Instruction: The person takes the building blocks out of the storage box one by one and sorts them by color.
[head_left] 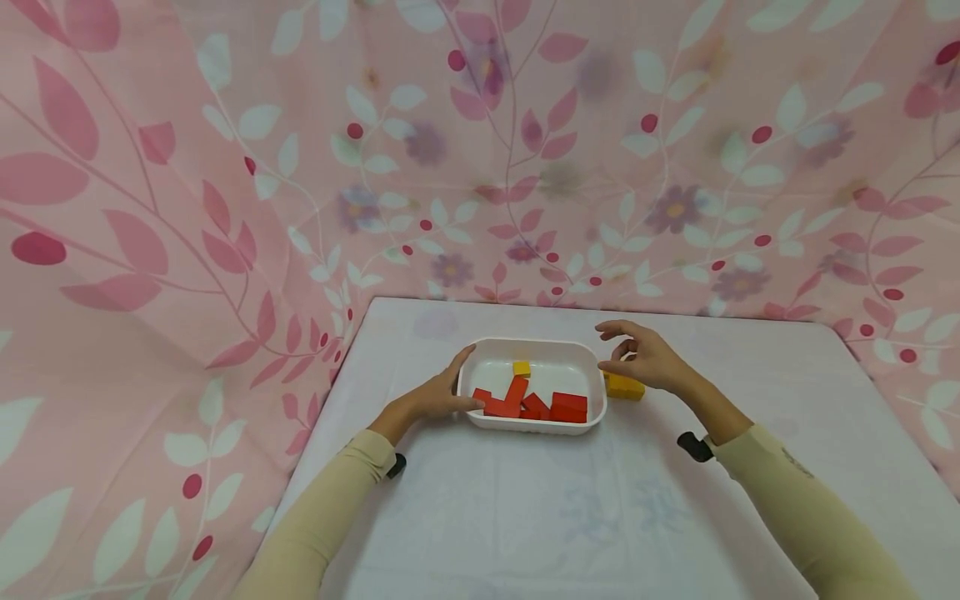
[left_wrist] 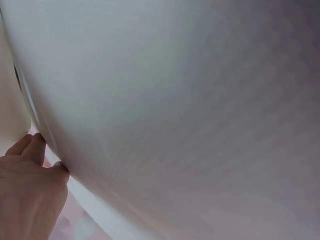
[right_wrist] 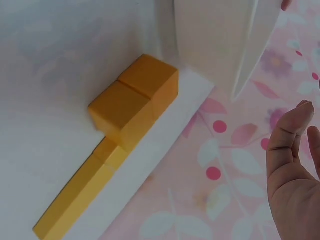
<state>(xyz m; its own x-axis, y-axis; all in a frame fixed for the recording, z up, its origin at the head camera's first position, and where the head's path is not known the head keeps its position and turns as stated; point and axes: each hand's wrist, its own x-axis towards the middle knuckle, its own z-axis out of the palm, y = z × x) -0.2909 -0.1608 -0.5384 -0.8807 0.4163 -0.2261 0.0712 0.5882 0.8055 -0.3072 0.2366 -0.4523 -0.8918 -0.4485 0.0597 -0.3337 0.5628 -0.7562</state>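
You've got pink fabric (head_left: 547, 175) hung behind your desk (head_left: 780, 375) and down both sides, all pink and whitish leaves, red dots, purplish flowers. Desk's got a whitish cloth (head_left: 480, 517) on it, faint bluish print (head_left: 660, 504) and all.

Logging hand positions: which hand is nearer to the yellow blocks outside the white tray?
Right. The right hand is close by the yellow blocks, holding none; the left hand is farther off, at the opposite end of the white tray.

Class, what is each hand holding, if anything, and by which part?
The left hand holds the white tray by its left end, at the rim; the right hand holds nothing visible.
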